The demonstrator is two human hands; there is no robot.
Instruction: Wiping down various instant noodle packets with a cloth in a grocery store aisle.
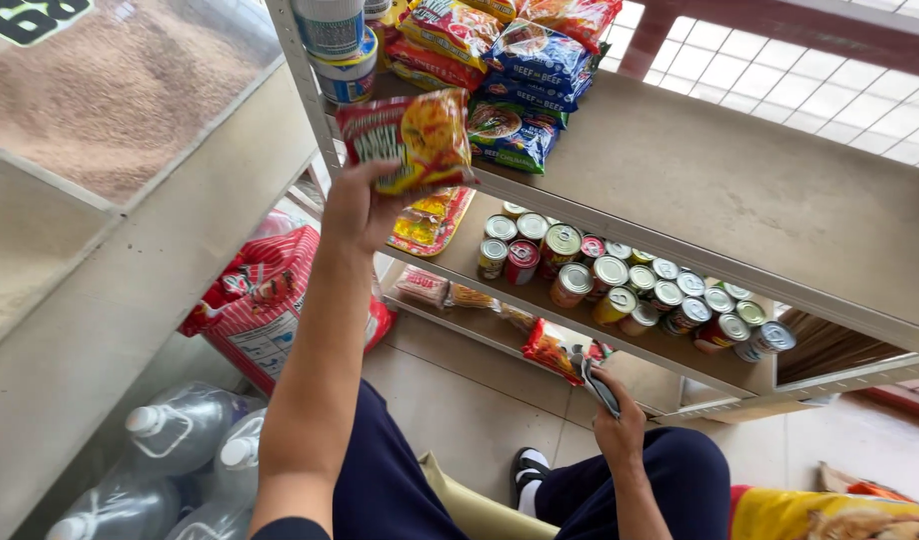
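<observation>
I have my left hand (pixel 355 210) raised in the upper middle of the frame, fingers closed around a red and yellow noodle packet (pixel 408 140) at the front edge of the top shelf (pixel 700 190). I judge this the placing step; next it needs sliding in beside the blue packets (pixel 525 90). The packet's long axis runs left to right, face toward me. My right hand (pixel 615 420), lower centre, grips another red packet (pixel 558 350).

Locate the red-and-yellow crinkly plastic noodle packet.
Head view, upper centre-left: the red-and-yellow plastic noodle packet is held up in the left hand at the front edge of the grey top shelf, beside the blue noodle packets.
</observation>
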